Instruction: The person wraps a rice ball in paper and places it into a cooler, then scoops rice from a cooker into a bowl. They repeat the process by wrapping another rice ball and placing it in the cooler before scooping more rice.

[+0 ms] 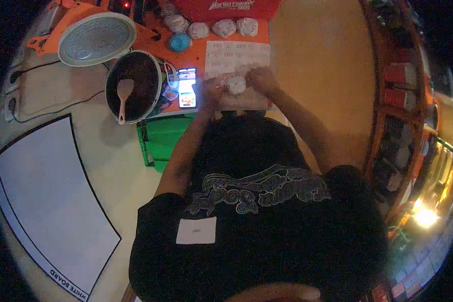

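Note:
A small white wrapped bundle (236, 84) lies between my two hands on a sheet of printed white paper (236, 54). My left hand (214, 91) is at the bundle's left side, its fingers curled on the wrapper's edge. On the right side my right hand (261, 80) is closed on the wrapper's other edge, somewhat blurred. Behind the paper stands a row of wrapped bundles (225, 28) with similar print. A blue round object (180, 42) sits in front of that row. Just left of my left hand lies a lit phone (187, 88).
A dark pot (141, 80) holds a pink spatula (125, 93); its lid (97, 39) rests behind it. A red container (226, 7) stands at the back. Nearer are a green crate (166, 138) and a white board (60, 201). Shelves (400, 136) line the right side.

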{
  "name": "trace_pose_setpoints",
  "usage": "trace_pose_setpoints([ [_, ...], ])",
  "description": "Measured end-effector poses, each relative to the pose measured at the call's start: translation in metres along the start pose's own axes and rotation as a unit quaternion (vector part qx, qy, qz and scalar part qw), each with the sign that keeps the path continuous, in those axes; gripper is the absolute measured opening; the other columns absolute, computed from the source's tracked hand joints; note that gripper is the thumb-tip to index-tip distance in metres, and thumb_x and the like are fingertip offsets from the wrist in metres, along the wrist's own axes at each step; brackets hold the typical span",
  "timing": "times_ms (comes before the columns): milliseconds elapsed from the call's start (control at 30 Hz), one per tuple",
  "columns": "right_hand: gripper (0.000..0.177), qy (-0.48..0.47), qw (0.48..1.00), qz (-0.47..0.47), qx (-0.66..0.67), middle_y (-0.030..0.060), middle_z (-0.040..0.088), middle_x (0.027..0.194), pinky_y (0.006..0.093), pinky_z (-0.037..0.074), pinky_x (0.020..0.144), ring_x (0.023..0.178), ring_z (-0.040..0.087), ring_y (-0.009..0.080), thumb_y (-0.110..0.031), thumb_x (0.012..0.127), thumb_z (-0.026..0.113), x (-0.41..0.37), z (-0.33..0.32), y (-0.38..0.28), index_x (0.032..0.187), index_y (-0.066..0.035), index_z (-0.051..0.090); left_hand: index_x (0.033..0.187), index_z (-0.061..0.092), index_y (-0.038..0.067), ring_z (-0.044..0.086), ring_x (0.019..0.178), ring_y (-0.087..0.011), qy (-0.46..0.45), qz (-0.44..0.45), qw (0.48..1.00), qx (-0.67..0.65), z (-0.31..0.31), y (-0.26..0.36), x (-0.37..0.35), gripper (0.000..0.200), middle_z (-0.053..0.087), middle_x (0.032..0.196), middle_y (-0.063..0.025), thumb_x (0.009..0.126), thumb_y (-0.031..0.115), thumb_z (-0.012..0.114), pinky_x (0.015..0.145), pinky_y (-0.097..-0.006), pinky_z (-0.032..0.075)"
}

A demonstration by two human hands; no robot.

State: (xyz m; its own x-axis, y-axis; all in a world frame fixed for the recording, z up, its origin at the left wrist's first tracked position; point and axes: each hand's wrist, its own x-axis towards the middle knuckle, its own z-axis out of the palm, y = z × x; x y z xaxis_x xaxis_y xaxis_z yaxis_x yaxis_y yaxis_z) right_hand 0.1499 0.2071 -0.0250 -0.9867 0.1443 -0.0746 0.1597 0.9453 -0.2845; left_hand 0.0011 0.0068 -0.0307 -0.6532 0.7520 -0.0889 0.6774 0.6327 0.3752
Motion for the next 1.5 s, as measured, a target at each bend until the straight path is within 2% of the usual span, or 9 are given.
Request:
trace_pose_setpoints([
  [267, 0.02, 0.117, 0.985, -0.114, -0.054, 0.0089, 0.064, 0.093, 0.0466, 0.046, 0.073, 0.08, 0.063, 0.0278, -0.023, 0.083, 0.055, -0.028, 0.001, -0.007, 0.098, -0.015, 0.066, 0.112, 0.065, 0.02, 0.057, 0.089, -0.0259, 0.128, 0.281, 0.945, 0.102, -0.005, 0.003, -0.02, 0.031, 0.063, 0.083, -0.0034, 0.083, 0.028, 0.056, 0.074, -0.0467, 0.041],
  [467, 0.027, 0.015, 0.997, -0.074, -0.021, 0.0133, 0.065, 0.096, 0.0507, 0.048, 0.076, 0.083, 0.064, 0.0328, -0.027, 0.08, 0.059, -0.023, 0.011, -0.008, 0.101, -0.012, 0.065, 0.08, 0.068, 0.005, 0.06, 0.084, -0.0323, -0.024, 0.116, 0.993, -0.003, 0.017, -0.001, -0.011, 0.02, 0.062, 0.085, -0.0146, 0.08, 0.023, 0.06, 0.075, -0.0454, 0.047],
  [567, 0.034, -0.06, 0.998, 0.014, -0.009, 0.0167, 0.065, 0.093, 0.0504, 0.049, 0.076, 0.085, 0.065, 0.0354, -0.033, 0.079, 0.062, -0.006, -0.023, -0.017, 0.1, -0.006, 0.064, 0.073, 0.068, 0.004, 0.062, 0.081, -0.0344, 0.011, 0.187, 0.982, -0.04, -0.016, 0.009, -0.008, 0.024, 0.063, 0.084, -0.0176, 0.082, 0.024, 0.058, 0.074, -0.0483, 0.048],
  [800, 0.04, -0.033, 0.956, 0.22, 0.189, 0.021, 0.065, 0.1, 0.0476, 0.05, 0.075, 0.088, 0.064, 0.0389, -0.039, 0.084, 0.06, 0.008, -0.02, -0.019, 0.094, -0.001, 0.065, 0.105, 0.067, 0.008, 0.063, 0.077, -0.0324, 0.006, 0.024, 1.0, 0.015, -0.009, 0.012, -0.008, 0.03, 0.066, 0.079, -0.0125, 0.085, 0.028, 0.057, 0.069, -0.0492, 0.049],
  [933, 0.043, -0.177, 0.964, 0.11, 0.167, 0.0219, 0.065, 0.103, 0.0453, 0.05, 0.077, 0.092, 0.064, 0.0332, -0.039, 0.085, 0.061, 0.016, 0.009, 0.005, 0.099, 0.002, 0.063, 0.097, 0.061, -0.002, 0.061, 0.081, -0.0422, -0.054, 0.08, 0.995, -0.035, 0.061, -0.038, 0.003, 0.04, 0.061, 0.086, -0.0273, 0.09, 0.036, 0.05, 0.075, -0.0524, 0.048],
  [1033, 0.043, -0.066, 0.922, 0.055, 0.377, 0.0173, 0.065, 0.101, 0.0417, 0.049, 0.077, 0.092, 0.063, 0.0253, -0.037, 0.085, 0.063, 0.006, 0.006, -0.001, 0.104, 0.001, 0.063, 0.096, 0.058, -0.003, 0.061, 0.08, -0.0407, -0.036, 0.028, 0.989, -0.143, 0.06, -0.036, -0.001, 0.037, 0.06, 0.082, -0.0256, 0.093, 0.032, 0.046, 0.072, -0.0514, 0.048],
  [1200, 0.044, -0.004, 0.615, 0.246, 0.749, 0.0069, 0.063, 0.107, 0.0348, 0.049, 0.078, 0.095, 0.061, 0.0213, -0.038, 0.091, 0.06, -0.009, -0.081, -0.056, 0.117, -0.002, 0.058, 0.097, 0.055, 0.0, 0.061, 0.078, -0.0282, -0.13, -0.122, 0.917, -0.357, -0.033, 0.016, -0.008, 0.022, 0.059, 0.079, -0.0159, 0.092, 0.021, 0.048, 0.069, -0.0429, 0.048],
  [1267, 0.046, -0.027, 0.585, 0.255, 0.77, 0.0074, 0.062, 0.11, 0.0345, 0.051, 0.079, 0.096, 0.061, 0.021, -0.038, 0.093, 0.058, -0.008, -0.074, -0.052, 0.12, -0.002, 0.055, 0.098, 0.052, 0.002, 0.057, 0.08, -0.0203, -0.03, 0.015, 0.932, -0.36, -0.046, 0.03, -0.007, 0.01, 0.057, 0.083, -0.01, 0.091, 0.009, 0.05, 0.07, -0.0382, 0.047],
  [1500, 0.041, -0.029, 0.43, 0.237, 0.871, 0.0052, 0.065, 0.1, 0.0255, 0.05, 0.054, 0.073, 0.061, 0.0154, -0.03, 0.096, 0.054, -0.003, -0.062, -0.048, 0.125, -0.001, 0.051, 0.113, 0.054, 0.0, 0.06, 0.098, -0.0231, -0.076, -0.003, 0.916, -0.393, -0.085, 0.05, -0.001, 0.026, 0.062, 0.102, -0.0146, 0.087, 0.001, 0.049, 0.087, -0.036, 0.047],
])
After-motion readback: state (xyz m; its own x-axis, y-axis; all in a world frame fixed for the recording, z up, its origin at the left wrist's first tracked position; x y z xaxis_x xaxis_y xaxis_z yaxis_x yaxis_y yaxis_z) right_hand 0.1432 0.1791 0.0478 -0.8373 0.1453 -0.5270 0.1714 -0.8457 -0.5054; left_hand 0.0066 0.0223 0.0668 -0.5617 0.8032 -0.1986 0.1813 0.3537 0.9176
